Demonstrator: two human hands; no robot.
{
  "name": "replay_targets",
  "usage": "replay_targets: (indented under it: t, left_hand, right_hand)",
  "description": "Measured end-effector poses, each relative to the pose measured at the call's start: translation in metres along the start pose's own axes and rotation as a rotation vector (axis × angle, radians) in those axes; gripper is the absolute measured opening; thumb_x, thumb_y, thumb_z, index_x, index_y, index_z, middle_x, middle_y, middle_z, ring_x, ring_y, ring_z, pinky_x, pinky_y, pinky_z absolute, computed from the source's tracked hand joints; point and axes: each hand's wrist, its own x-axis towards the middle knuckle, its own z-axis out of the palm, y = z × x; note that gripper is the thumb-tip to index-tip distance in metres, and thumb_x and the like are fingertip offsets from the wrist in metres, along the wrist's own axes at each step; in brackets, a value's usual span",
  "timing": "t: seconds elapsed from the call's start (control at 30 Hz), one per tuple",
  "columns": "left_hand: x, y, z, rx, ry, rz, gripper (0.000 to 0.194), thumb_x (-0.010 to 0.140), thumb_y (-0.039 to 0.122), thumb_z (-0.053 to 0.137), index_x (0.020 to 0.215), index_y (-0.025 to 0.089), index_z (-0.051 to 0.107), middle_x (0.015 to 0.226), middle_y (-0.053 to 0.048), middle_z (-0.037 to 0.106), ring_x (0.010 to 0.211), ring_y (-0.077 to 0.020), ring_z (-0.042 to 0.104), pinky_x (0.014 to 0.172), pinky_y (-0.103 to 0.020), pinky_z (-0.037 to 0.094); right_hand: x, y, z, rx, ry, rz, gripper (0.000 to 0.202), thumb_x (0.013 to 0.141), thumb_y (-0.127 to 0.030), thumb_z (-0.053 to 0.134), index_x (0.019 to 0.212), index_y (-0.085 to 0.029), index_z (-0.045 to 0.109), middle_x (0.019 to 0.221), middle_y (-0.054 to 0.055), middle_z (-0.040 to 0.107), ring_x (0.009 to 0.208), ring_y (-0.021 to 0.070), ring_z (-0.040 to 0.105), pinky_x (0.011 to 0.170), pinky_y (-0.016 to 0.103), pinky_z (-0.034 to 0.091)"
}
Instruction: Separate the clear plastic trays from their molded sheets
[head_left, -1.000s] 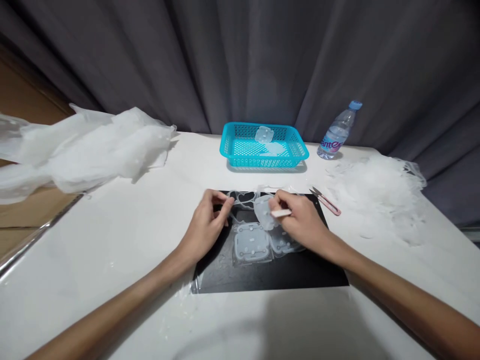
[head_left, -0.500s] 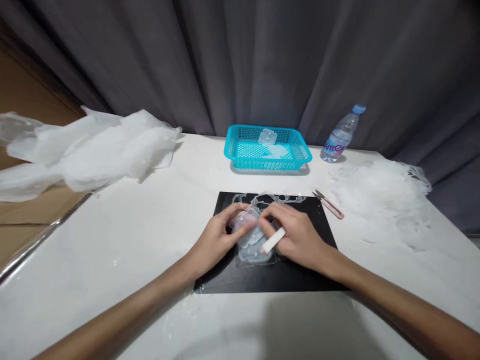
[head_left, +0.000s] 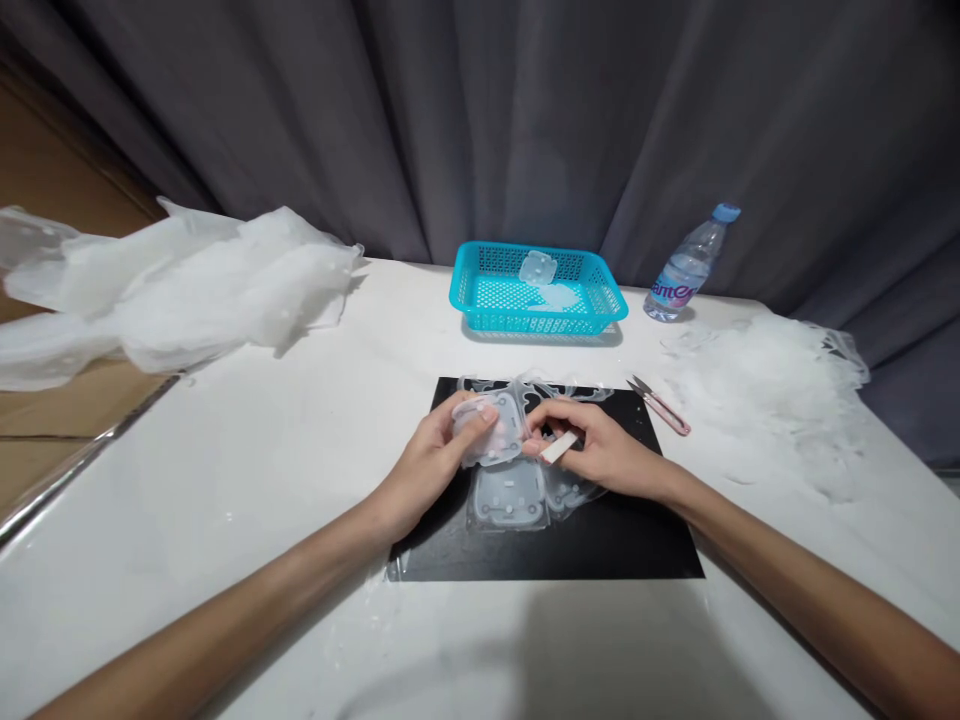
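As the left hand [head_left: 429, 450] grips a translucent panel [head_left: 507, 424] above the black mat [head_left: 570, 556] and the right hand [head_left: 600, 447] a white stick [head_left: 560, 447], bench [head_left: 300, 450] extends past the mat's edges; the basket [head_left: 536, 323] holds translucent pieces [head_left: 538, 268].

You've got 2 plastic pieces [head_left: 510, 490] on your mat [head_left: 592, 550], basket [head_left: 540, 322] behind it, bottle [head_left: 681, 275] right of that, snips [head_left: 666, 410] by the mat's right edge, scrap pile [head_left: 772, 385] further right, bundle [head_left: 195, 290] way left.

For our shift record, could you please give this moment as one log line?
left hand: holds translucent piece | right hand: holds white stick | black mat: more pieces on it | blue basket: beyond mat
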Motion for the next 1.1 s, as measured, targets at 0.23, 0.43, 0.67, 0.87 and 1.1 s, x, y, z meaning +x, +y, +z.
replay_targets:
  t: [0.23, 0.43, 0.67, 0.87, 1.1]
  left_hand:
    - [0.0, -0.002, -0.001, 0.075, -0.051, 0.025, 0.041, 0.08, 0.041, 0.086, 0.104, 0.02, 0.06, 0.091, 0.002, 0.065, 0.083, -0.0158, 0.062, 0.073, -0.024, 0.051]
    - [-0.001, -0.004, -0.001, 0.037, -0.013, -0.018, 0.043, 0.076, 0.04, 0.091, 0.1, 0.019, 0.062, 0.089, 0.002, 0.066, 0.082, -0.0148, 0.062, 0.074, -0.023, 0.051]
    - [-0.005, -0.002, 0.005, -0.149, -0.012, -0.16, 0.045, 0.075, 0.038, 0.094, 0.101, 0.018, 0.063, 0.093, 0.0, 0.07, 0.087, -0.0149, 0.064, 0.078, -0.023, 0.053]
    - [-0.014, 0.006, 0.017, -0.247, -0.102, -0.272, 0.046, 0.078, 0.038, 0.091, 0.109, 0.017, 0.065, 0.099, -0.002, 0.071, 0.089, -0.015, 0.066, 0.083, -0.025, 0.054]
    - [0.002, -0.002, -0.002, 0.074, -0.085, -0.042, 0.04, 0.08, 0.044, 0.089, 0.105, 0.019, 0.069, 0.095, 0.0, 0.068, 0.086, -0.0158, 0.063, 0.077, -0.024, 0.05]
  right_hand:
    - [-0.002, 0.004, 0.003, -0.059, 0.023, -0.038, 0.006, 0.096, -0.021, 0.065, 0.092, -0.019, 0.068, 0.084, -0.001, 0.062, 0.081, 0.0159, 0.053, 0.077, 0.028, 0.042]
    - [-0.003, 0.008, 0.002, -0.108, -0.023, -0.087, 0.008, 0.102, -0.023, 0.06, 0.098, -0.02, 0.066, 0.09, 0.0, 0.06, 0.085, 0.0169, 0.053, 0.079, 0.029, 0.042]
    - [-0.005, 0.008, 0.007, -0.213, -0.005, -0.136, 0.009, 0.103, -0.019, 0.056, 0.095, -0.022, 0.059, 0.091, 0.001, 0.061, 0.087, 0.0184, 0.054, 0.08, 0.03, 0.041]
    - [-0.001, 0.019, 0.017, -0.498, 0.099, -0.1, 0.012, 0.093, -0.011, 0.057, 0.092, -0.022, 0.053, 0.093, 0.004, 0.064, 0.088, 0.0228, 0.055, 0.076, 0.033, 0.039]
    - [-0.002, 0.014, -0.005, -0.444, 0.017, -0.102, 0.006, 0.094, -0.016, 0.065, 0.095, -0.021, 0.063, 0.099, 0.005, 0.069, 0.097, 0.0229, 0.056, 0.085, 0.034, 0.042]
